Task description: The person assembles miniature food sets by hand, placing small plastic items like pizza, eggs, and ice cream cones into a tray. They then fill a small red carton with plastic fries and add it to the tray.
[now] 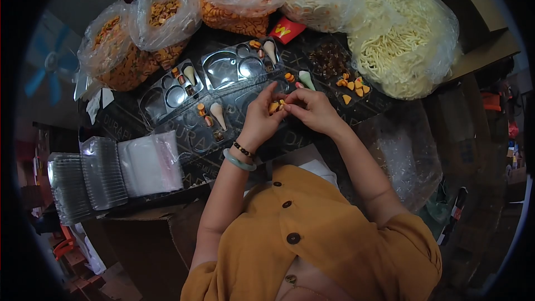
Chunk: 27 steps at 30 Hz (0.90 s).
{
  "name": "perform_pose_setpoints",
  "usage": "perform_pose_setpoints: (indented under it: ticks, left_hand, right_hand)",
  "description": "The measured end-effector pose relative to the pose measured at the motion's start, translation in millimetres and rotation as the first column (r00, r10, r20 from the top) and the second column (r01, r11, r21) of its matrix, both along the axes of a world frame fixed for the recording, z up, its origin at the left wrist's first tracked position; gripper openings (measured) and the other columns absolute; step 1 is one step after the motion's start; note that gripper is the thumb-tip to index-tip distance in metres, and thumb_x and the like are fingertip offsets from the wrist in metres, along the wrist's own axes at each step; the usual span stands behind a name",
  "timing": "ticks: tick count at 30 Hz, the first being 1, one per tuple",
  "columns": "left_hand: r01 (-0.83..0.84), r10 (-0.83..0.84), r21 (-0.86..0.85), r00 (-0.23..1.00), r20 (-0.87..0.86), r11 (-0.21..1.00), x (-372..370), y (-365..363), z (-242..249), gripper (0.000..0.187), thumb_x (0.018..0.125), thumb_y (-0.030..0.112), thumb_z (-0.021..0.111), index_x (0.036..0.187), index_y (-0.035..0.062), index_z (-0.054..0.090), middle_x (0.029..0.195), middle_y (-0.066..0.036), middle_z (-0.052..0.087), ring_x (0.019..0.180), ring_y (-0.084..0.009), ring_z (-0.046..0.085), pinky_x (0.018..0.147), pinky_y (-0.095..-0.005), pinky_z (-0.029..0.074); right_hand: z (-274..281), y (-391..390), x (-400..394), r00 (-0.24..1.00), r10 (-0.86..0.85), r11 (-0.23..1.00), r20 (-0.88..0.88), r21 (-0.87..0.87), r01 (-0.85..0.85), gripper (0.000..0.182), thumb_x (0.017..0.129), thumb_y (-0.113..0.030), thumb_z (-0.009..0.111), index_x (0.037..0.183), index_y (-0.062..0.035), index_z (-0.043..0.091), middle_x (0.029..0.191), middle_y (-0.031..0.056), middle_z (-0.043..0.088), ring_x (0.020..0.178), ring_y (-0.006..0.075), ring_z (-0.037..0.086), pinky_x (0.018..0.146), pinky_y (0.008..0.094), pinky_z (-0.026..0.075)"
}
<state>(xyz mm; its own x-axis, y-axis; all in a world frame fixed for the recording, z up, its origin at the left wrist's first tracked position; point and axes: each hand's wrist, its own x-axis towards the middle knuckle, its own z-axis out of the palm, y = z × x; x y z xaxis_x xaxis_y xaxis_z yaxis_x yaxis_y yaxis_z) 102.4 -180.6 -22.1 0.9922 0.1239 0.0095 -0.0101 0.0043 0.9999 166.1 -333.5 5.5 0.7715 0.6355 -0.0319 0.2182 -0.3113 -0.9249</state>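
Note:
My left hand (264,112) and my right hand (313,110) meet over a clear plastic tray at the middle of the table. Small orange-yellow pieces (276,106) are pinched between their fingers. Just beyond the fingertips lie a pale green-white spoon-like piece (306,79) and a few orange pieces (289,77). Another clear tray (219,71) sits behind my left hand, with a cream-coloured piece (270,51) at its right end. Further left, more trays hold similar pieces (218,116). Loose yellow-orange pieces (358,85) lie right of my right hand.
Open bags of orange pieces (239,14) and a large bag of cream strands (398,39) line the back. A red carton (286,29) stands before them, near dark brown pieces (330,59). Stacked clear trays (101,170) and plastic sleeves (149,163) lie at the left.

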Motion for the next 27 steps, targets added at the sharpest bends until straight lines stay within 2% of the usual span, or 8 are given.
perform_pose_setpoints:
  ticks: [3,7,9,12,15,18,24,27]
  left_hand:
    - [0.011,-0.012,-0.031,1.0,-0.023,0.999,-2.7,6.4,3.2,0.05,0.077,-0.005,0.063,0.124,-0.0017,0.047,0.104,-0.01,0.061,0.091,-0.0127,0.058,0.079,-0.0245,0.048]
    - [-0.019,0.033,0.097,0.989,-0.146,0.995,-7.3,16.7,2.8,0.026,0.079,-0.003,0.06,0.106,-0.002,0.059,0.102,-0.008,0.061,0.083,-0.0116,0.059,0.074,-0.0245,0.049]
    - [-0.026,0.043,0.091,0.983,-0.18,0.995,-7.0,18.8,-1.4,0.022,0.08,-0.002,0.059,0.102,-0.0021,0.061,0.102,-0.008,0.06,0.08,-0.0114,0.059,0.073,-0.0247,0.049]
    - [-0.024,0.034,0.103,0.994,-0.101,0.994,-6.7,18.3,-6.6,0.024,0.081,-0.002,0.057,0.105,-0.0014,0.06,0.102,-0.008,0.059,0.082,-0.0119,0.058,0.074,-0.025,0.049]
    - [-0.044,0.048,0.167,0.999,-0.021,0.985,-9.4,16.3,-3.3,0.033,0.085,-0.001,0.056,0.118,-0.0016,0.054,0.1,-0.007,0.061,0.084,-0.0093,0.058,0.075,-0.0212,0.048]
    - [-0.066,0.068,0.068,0.997,-0.03,0.995,-10.3,12.9,0.9,0.041,0.085,-0.001,0.056,0.125,-0.0004,0.048,0.107,-0.007,0.058,0.088,-0.0093,0.057,0.076,-0.021,0.047]
    - [-0.011,0.011,0.004,0.996,0.092,1.0,-5.5,1.0,6.2,0.042,0.085,0.0,0.057,0.126,0.0004,0.048,0.105,-0.005,0.057,0.083,-0.0067,0.054,0.073,-0.02,0.046]
    - [0.005,-0.011,0.145,0.999,0.041,0.989,-2.8,3.7,10.5,0.027,0.082,0.0,0.059,0.109,-0.0001,0.059,0.096,-0.01,0.06,0.084,-0.0159,0.06,0.074,-0.0254,0.048]
  right_hand:
    - [-6.0,-1.1,4.2,0.99,-0.131,0.988,-0.048,0.076,0.134,0.012,0.08,-0.007,0.064,0.09,-0.0018,0.062,0.082,0.0089,0.065,0.075,0.0139,0.063,0.067,0.0265,0.049]
    - [-10.1,-2.1,3.0,0.971,-0.216,0.966,-0.105,0.119,0.228,0.012,0.08,-0.006,0.063,0.091,-0.0021,0.062,0.081,0.009,0.065,0.075,0.0176,0.063,0.071,0.0287,0.049]
    - [-13.5,-4.8,6.1,0.899,-0.002,1.0,0.438,0.023,-0.009,0.012,0.079,-0.005,0.062,0.091,-0.0029,0.063,0.082,0.0089,0.063,0.076,0.0226,0.063,0.073,0.0324,0.049]
    - [-6.2,-1.4,9.8,0.721,0.197,0.978,0.664,-0.185,-0.097,0.013,0.078,-0.005,0.062,0.09,-0.0039,0.064,0.082,0.0089,0.062,0.077,0.0274,0.062,0.073,0.0359,0.048]
    - [2.2,5.5,5.4,0.695,0.104,0.993,0.712,-0.111,-0.036,0.012,0.077,-0.006,0.062,0.088,-0.0051,0.065,0.081,0.009,0.061,0.074,0.0277,0.061,0.07,0.0355,0.047]
    - [-1.2,4.3,2.8,0.857,-0.024,0.999,0.515,0.033,0.008,0.01,0.079,-0.004,0.062,0.09,-0.0029,0.063,0.079,0.0099,0.061,0.071,0.0223,0.061,0.088,0.037,0.043]
    - [-7.9,-1.9,-1.4,1.0,-0.01,0.998,0.029,0.056,0.009,0.009,0.083,-0.006,0.061,0.089,-0.0002,0.061,0.081,0.0058,0.061,0.071,0.012,0.058,0.072,0.0302,0.047]
    - [-7.2,-7.4,0.7,0.996,-0.091,0.994,0.02,0.067,0.089,0.01,0.083,-0.01,0.061,0.085,-0.0004,0.061,0.074,0.009,0.063,0.065,0.0197,0.06,0.071,0.0317,0.048]
